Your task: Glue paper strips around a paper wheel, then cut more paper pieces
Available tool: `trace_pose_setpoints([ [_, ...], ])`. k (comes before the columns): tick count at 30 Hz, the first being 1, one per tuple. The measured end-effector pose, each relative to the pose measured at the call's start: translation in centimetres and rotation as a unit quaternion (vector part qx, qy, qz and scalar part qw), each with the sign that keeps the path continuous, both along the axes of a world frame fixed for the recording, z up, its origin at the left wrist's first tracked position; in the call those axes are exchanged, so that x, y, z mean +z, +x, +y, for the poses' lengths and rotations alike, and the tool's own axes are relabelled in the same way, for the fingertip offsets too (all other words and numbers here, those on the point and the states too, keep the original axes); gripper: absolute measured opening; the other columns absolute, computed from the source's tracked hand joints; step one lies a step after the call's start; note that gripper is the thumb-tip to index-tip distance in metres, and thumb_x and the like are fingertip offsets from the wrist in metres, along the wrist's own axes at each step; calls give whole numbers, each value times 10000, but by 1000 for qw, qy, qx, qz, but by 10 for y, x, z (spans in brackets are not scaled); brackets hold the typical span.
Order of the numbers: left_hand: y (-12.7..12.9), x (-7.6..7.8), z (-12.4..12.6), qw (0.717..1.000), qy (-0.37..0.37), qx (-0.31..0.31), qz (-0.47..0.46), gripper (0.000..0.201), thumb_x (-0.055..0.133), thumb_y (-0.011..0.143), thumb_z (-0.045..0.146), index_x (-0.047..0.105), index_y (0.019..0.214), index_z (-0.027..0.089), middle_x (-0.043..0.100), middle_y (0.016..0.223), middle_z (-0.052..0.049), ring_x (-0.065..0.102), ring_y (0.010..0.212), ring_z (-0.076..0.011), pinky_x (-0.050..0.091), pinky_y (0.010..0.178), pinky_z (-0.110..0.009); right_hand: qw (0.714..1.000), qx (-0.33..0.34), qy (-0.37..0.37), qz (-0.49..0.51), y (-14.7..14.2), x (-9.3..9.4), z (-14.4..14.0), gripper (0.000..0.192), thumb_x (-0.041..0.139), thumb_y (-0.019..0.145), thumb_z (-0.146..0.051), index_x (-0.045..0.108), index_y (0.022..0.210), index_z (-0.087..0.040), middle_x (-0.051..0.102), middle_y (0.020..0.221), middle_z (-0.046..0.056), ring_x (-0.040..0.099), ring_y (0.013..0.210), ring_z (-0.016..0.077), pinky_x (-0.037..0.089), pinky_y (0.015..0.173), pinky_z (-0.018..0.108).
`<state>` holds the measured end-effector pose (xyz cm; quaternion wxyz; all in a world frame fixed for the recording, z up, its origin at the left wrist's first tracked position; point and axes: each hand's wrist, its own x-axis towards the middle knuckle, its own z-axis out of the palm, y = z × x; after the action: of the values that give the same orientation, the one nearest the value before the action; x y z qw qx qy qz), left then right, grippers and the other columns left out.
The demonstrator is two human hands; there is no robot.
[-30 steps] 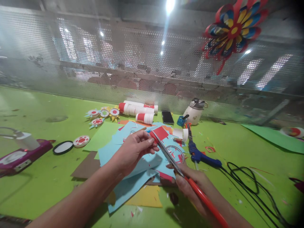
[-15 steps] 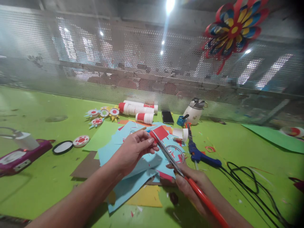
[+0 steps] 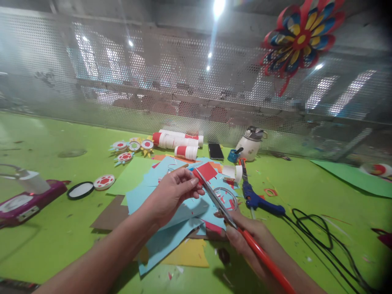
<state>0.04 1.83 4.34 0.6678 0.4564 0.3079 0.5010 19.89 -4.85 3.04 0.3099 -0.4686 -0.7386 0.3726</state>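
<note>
Left hand (image 3: pixel 171 196) pinching red paper (image 3: pixel 207 171), scissors (image 3: pixel 220 206) beside

Bright overhead lamp (image 3: pixel 219 7) flares white with a streak of glare down the perforated metal screen (image 3: pixel 122 81). Wide-angle bending and dark vignette at right corners; forearms cast soft shadows on the green table (image 3: pixel 61 228).

The right hand (image 3: pixel 254 241) hides the scissors' (image 3: pixel 220 204) handle loops, and the frame's bottom edge crops both forearms.
</note>
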Motion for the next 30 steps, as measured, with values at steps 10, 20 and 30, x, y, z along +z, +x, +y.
trace_pose_setpoints([
  [10, -1, -2, 1, 1000, -1, -1, -4, 169, 700, 767, 211, 548, 735, 144, 645, 717, -21, 600, 655, -109, 448, 654, -239, 999, 25, 20, -32, 5, -4, 4, 466, 399, 938, -508, 687, 981, -143, 658, 673, 54, 603, 558, 160, 482, 505, 238],
  [20, -1, -1, 2, 1000, -6, -4, -16, 166, 710, 751, 201, 560, 729, 135, 649, 699, -23, 609, 647, -107, 449, 629, -222, 999, 29, 3, -28, 4, 3, 2, 429, 411, 936, -496, 661, 926, -147, 653, 665, 62, 652, 641, 197, 489, 498, 227],
  [30, -1, 0, 0, 1000, -20, -16, -15, 151, 703, 739, 181, 559, 724, 135, 635, 681, -13, 606, 634, -110, 449, 612, -222, 1000, 5, 13, -6, 1, 0, 1, 424, 444, 913, -510, 671, 899, -153, 634, 601, 40, 582, 500, 156, 461, 458, 233],
])
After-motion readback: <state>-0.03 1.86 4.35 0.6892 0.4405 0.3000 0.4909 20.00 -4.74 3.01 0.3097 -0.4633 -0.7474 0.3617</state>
